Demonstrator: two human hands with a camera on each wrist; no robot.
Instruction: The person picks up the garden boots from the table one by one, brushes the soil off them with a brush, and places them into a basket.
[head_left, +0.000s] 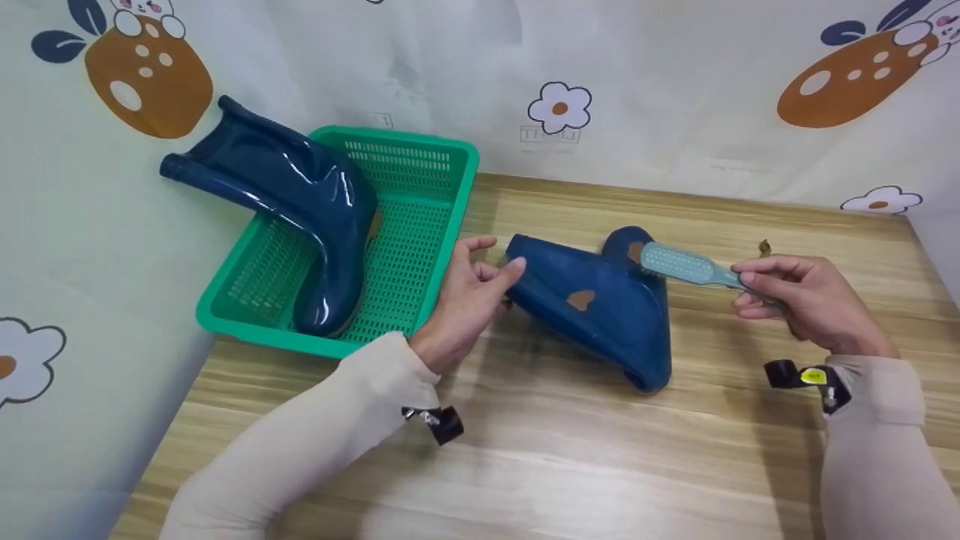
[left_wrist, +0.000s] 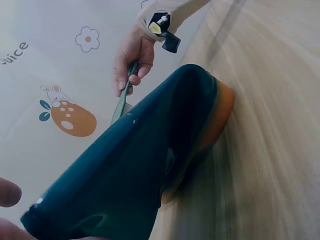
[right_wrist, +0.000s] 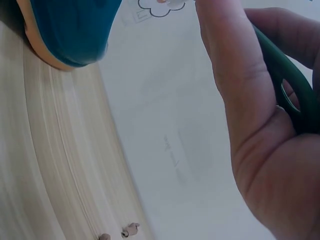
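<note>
A dark blue rain boot (head_left: 592, 300) lies over the wooden table, with brown patches (head_left: 581, 301) on its shaft and toe. My left hand (head_left: 469, 300) grips the boot's top edge, thumb over the rim; its other fingers are partly hidden. In my right hand (head_left: 810, 296) is the handle of a green scrub brush (head_left: 679, 264), its head at the brown patch on the toe. The right wrist view shows the green handle (right_wrist: 285, 75) held between thumb and fingers, with the boot's toe (right_wrist: 72, 30) at upper left.
A green plastic basket (head_left: 270, 343) stands at the left, with a second blue rain boot (head_left: 330, 202) leaning in it, its shaft sticking out over the rim. Small brown bits (head_left: 765, 246) lie near the right hand. A patterned sheet (head_left: 675, 135) hangs behind the table.
</note>
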